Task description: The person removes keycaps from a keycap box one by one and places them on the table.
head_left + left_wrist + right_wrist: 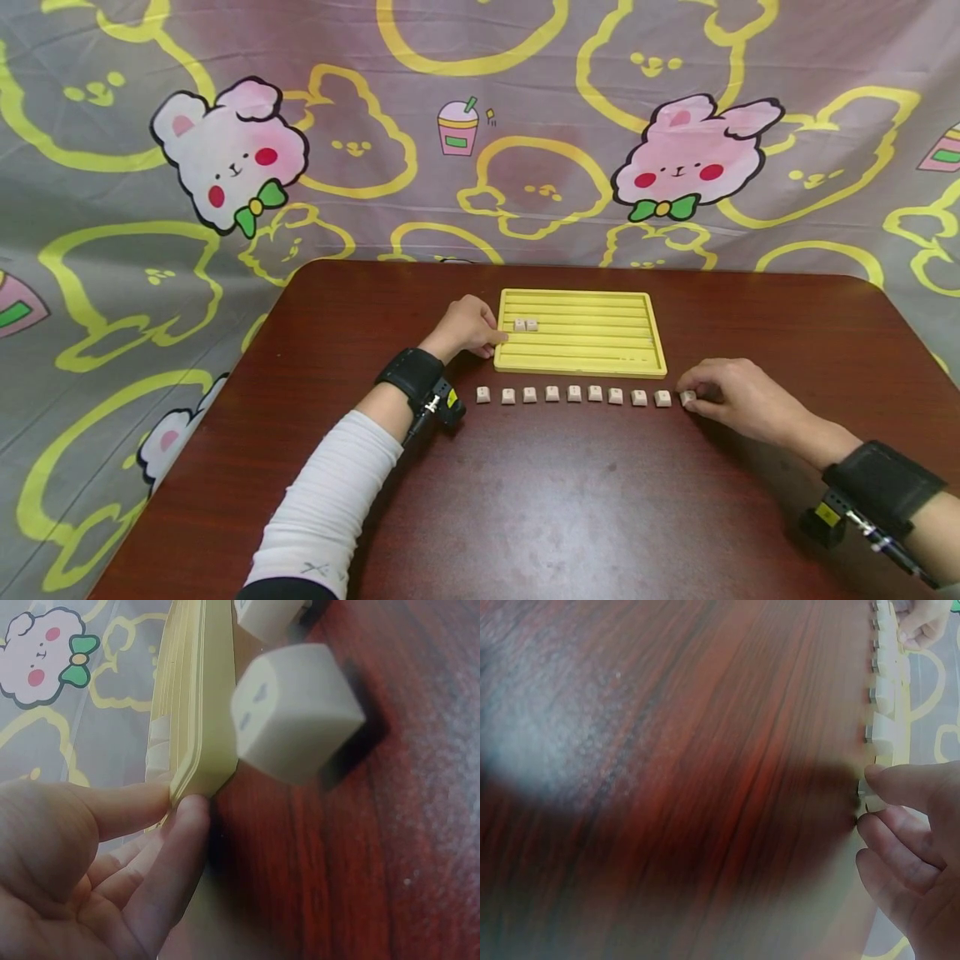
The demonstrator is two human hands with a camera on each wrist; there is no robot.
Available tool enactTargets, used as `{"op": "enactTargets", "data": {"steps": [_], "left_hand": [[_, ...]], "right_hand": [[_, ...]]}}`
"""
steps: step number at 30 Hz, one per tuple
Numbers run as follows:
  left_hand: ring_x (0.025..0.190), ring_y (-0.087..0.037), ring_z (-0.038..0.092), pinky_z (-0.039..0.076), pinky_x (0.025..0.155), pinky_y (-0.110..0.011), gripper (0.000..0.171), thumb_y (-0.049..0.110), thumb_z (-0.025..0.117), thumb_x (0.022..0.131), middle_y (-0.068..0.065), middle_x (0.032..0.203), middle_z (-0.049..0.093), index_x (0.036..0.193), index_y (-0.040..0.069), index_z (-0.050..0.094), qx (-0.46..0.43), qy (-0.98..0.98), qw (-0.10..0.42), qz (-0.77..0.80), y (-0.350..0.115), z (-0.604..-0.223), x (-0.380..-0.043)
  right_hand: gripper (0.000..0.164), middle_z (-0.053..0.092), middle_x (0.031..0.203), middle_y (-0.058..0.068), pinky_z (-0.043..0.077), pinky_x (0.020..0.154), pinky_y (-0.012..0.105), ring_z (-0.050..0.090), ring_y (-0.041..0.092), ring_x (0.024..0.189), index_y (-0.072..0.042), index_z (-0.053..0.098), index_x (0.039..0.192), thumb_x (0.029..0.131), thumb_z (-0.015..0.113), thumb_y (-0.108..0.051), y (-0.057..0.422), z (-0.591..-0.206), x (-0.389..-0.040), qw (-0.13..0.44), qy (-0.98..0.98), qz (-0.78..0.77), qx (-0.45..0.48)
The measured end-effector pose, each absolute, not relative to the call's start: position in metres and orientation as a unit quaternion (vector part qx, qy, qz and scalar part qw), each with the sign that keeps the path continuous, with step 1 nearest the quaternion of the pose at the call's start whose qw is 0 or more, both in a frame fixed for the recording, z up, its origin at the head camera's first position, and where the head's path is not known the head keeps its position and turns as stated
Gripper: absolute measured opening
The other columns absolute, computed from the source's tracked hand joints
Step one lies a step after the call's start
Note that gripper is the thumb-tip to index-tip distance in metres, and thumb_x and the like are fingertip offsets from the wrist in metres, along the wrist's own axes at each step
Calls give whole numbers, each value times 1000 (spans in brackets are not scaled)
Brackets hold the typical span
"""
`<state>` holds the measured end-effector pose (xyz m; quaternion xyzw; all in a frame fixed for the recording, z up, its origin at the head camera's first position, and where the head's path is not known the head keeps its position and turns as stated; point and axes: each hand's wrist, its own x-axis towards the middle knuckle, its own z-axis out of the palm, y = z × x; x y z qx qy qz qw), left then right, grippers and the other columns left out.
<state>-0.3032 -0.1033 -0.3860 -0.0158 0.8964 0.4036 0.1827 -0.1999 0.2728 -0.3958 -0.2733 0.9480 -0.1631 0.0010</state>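
My left hand (468,325) pinches the left edge of a shallow yellow ridged tray (592,330). In the left wrist view the thumb lies over the tray's rim (196,761) and a finger sits against its side. Two white keycaps (525,324) stand side by side in the tray near its left end. In front of the tray, several white keycaps (574,393) form a spaced row on the table. At the row's right end my right hand (735,402) pinches a keycap (687,399) between thumb and fingers; the fingers partly hide it in the right wrist view.
The dark red-brown wooden table (540,500) reflects light in front of the row. A patterned cloth (540,108) with cartoon rabbits hangs behind the table's back edge. The keycap row runs close along the tray's front side.
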Motion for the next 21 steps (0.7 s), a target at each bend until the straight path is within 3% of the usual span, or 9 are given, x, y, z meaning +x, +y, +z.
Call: {"op": "enactTargets", "data": {"steps": [21], "left_hand": [[53,-10,65,61,56,-25,19,10,76,87,-12,79,68,97,-3,66,-12,900,180,397,-104,-388,-303]], "right_hand": [[25,71,94,-9,58,70,27,64,5,83,-18,74,100,78,83,-12,277,-393,-199,-3,949,-163,-271]]}}
